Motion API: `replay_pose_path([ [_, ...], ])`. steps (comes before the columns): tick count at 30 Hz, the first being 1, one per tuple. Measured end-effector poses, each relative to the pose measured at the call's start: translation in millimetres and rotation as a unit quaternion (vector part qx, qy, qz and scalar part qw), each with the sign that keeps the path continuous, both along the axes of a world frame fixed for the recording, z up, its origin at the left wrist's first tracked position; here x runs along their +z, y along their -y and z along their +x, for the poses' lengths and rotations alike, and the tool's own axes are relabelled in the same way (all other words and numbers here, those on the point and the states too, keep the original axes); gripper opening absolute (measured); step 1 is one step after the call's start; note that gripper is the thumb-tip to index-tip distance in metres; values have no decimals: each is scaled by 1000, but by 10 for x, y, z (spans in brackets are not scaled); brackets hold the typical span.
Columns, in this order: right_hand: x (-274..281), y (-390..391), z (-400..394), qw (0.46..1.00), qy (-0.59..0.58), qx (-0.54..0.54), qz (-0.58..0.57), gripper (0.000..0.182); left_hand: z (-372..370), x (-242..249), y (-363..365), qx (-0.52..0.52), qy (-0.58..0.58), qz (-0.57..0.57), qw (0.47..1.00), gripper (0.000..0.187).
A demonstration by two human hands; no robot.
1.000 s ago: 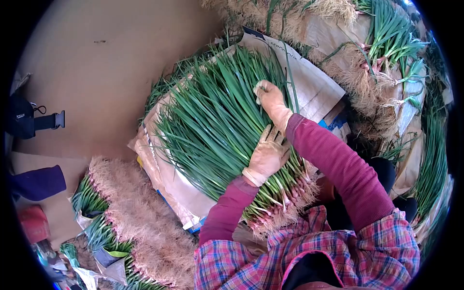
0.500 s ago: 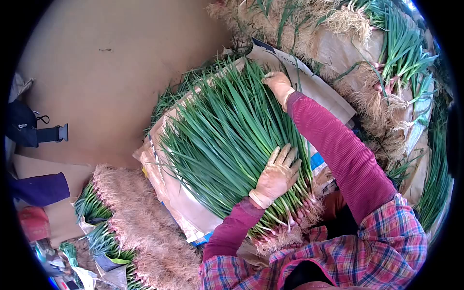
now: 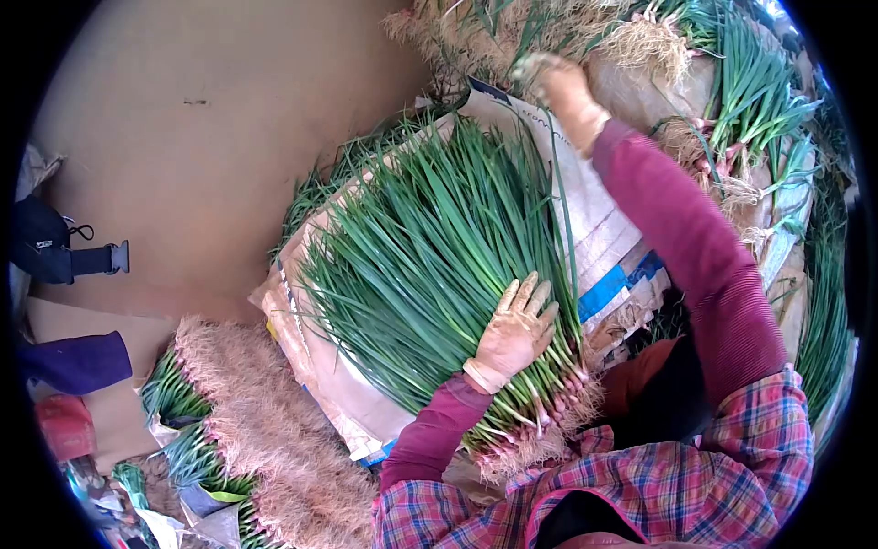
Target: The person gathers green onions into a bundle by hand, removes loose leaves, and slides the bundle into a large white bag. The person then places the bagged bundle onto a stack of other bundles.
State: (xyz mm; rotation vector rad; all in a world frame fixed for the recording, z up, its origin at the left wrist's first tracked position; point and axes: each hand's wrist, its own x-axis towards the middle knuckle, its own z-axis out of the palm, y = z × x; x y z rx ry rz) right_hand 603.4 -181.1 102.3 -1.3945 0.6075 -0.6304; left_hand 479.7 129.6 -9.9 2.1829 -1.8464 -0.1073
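Green onions (image 3: pixel 430 265): wide flat pile, mid-frame, long green leaves (image 3: pixel 402 238) fanned upper left, pinkish bulbs (image 3: pixel 556 399) and tangled tan roots (image 3: pixel 521 456) toward lower centre.

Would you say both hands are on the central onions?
No, the left hand lies on the onions, but the right hand is clear of them.

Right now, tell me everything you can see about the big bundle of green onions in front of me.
The green onions lie flat as a broad, fanned heap on paper sacking. Their long, slender dark-green leaves point up and to the left, paling toward pinkish bulbs with tangled, tan roots at the near end. No tie shows around them. Your gloved left hand rests on the lower stalks, fingers spread.
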Motion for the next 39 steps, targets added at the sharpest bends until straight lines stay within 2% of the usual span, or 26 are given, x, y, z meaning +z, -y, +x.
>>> replay_pose_path([
  [5, 975, 190, -1618, 978, 11, 58, -198, 26, -12, 14, -4, -2, 16, -10, 1000, 40],
  [6, 800, 437, -2043, 885, 14, -5, -465, 34, -15, 18, 0, -4, 18, -8, 1000, 40],
  [7, 828, 647, -2668, 827, -263, 14, -497, 24, -21, 11, -6, -5, 17, -11, 1000, 40],
  [8, 783, 344, -3151, 911, -102, -26, -398, 19, -24, 5, -7, -7, 18, -15, 1000, 39],
  [9, 643, 238, -3727, 896, -253, -65, -358, 19, -31, 11, -6, -6, 21, -14, 1000, 39],
  [10, 441, -28, -4185, 930, -249, -127, -240, 19, -41, 6, -5, -6, 20, -19, 1000, 39],
  [11, -245, -162, -4896, 843, -420, 31, -334, 15, -42, 23, 6, -7, 23, -20, 1000, 38],
  [12, -904, -304, -5581, 650, -537, 215, -493, 16, -47, 44, 11, -12, 26, -19, 999, 38],
  [13, -1547, -444, -6251, 501, -522, 356, -592, 22, -60, 48, 24, -15, 34, -21, 999, 38],
  [14, -1151, -898, -6330, 673, -542, 420, -275, 23, -70, 18, 36, -18, 43, -26, 999, 38],
  [15, -1369, -1060, -6492, 553, -663, 468, -190, 28, -71, 5, 40, -16, 54, -22, 998, 38],
  [16, -1704, -1140, -6655, 650, -657, 304, -232, 32, -90, -8, 56, -17, 64, -20, 998, 39],
  [17, -1388, -1197, -6252, 748, -555, 257, -258, 25, -121, 21, 41, -16, 73, -5, 997, 40],
  [19, -1108, -1330, -5827, 815, -522, 10, -251, 20, -194, 199, 154, -42, 97, -18, 994, 42],
  [20, -1289, -1381, -5833, 814, -526, -94, -230, 17, -192, 187, 208, -73, 96, -51, 991, 46],
  [21, -1581, -1482, -5911, 789, -534, -100, -287, 15, -194, 172, 215, -93, 99, -44, 990, 48],
  [22, -1698, -1569, -5941, 710, -633, 80, -296, 15, -203, 95, 202, -91, 119, -30, 988, 47],
  [24, -2478, -1834, -6115, 758, -555, 95, -330, 21, -173, 112, 140, -87, 138, 23, 986, 40],
  [26, -2165, -1835, -6063, 801, -517, 62, -295, 28, -96, 87, 169, -80, 148, 59, 984, 34],
  [29, -1163, -1697, -6374, 869, -402, 16, -289, 40, -85, 206, 343, -56, 149, 134, 978, 34],
  [31, -546, -1611, -6847, 889, -351, -78, -283, 35, -134, 239, 426, -50, 162, 165, 972, 37],
  [34, 125, -1423, -7938, 846, -341, -287, -293, 23, -553, 496, 617, -79, 180, 144, 970, 37],
  [35, 278, -1390, -8340, 841, -263, -408, -239, 23, -756, 659, 698, -107, 125, 101, 981, 36],
  [37, -7, -1020, -9473, 783, -147, -555, -237, 15, -1183, 833, 943, -146, 65, 13, 987, 36],
  [38, 268, -1075, -9830, 749, -121, -627, -178, 14, -1437, 986, 1085, -147, 44, 3, 988, 35],
  [39, 504, -1211, -10084, 757, -20, -643, -112, 14, -1723, 1151, 1222, -140, 23, -7, 990, 34],
])
